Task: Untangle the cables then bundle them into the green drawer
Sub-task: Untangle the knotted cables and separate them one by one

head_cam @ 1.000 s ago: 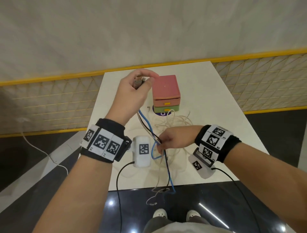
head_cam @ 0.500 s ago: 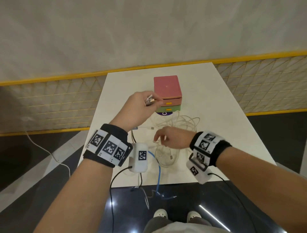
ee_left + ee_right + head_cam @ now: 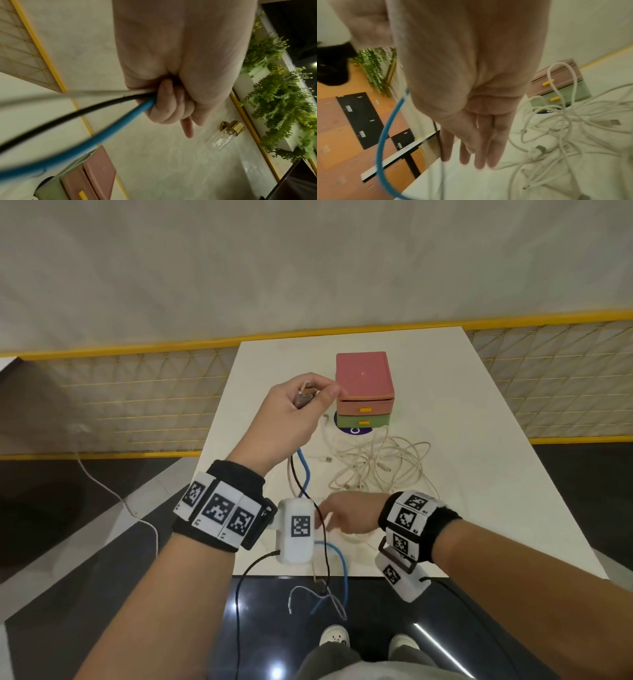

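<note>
Lifting again, the left hand (image 3: 291, 416) is clenching blue, black and pale cables (image 3: 96, 136) to draw them free, the right hand (image 3: 352, 517) seemingly reaching flat-fingered, holding nothing, near the tangle (image 3: 380, 467) by the drawer (image 3: 363, 421).

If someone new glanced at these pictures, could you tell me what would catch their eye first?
Probably the left hand, raised over the white table and gripping the ends of a blue cable, a black cable and a pale one. Next, the tangle of white cables lying in front of the stacked pink drawer and green drawer. The right hand hovers open near the table's front edge.
</note>
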`<state>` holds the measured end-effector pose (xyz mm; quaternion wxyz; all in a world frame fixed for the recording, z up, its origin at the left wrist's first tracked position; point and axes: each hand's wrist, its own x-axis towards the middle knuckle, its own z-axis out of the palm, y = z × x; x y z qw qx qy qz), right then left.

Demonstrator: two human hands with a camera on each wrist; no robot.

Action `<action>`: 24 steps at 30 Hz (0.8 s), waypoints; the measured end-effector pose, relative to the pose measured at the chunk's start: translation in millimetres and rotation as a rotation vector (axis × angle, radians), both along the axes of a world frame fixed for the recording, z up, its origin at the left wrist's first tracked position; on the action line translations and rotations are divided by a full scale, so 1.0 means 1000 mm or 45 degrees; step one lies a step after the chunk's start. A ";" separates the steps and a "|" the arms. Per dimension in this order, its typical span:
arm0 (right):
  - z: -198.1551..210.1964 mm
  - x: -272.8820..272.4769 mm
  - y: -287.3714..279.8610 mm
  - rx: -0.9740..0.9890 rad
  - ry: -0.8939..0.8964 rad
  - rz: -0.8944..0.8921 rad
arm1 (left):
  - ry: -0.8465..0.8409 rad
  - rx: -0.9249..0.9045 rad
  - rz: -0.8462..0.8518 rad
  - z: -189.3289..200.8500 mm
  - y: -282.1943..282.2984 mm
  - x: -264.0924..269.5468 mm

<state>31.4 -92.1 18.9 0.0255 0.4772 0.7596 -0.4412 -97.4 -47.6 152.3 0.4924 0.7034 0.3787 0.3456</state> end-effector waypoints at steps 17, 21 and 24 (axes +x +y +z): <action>-0.037 -0.023 0.007 -0.012 0.034 -0.003 | -0.287 -0.154 -0.122 0.000 0.014 -0.013; -0.024 -0.011 0.009 -0.249 0.011 0.192 | -0.245 -0.175 -0.040 -0.010 0.018 -0.017; -0.029 0.000 0.021 0.163 -0.137 -0.224 | -0.196 -0.212 0.002 -0.017 0.018 -0.016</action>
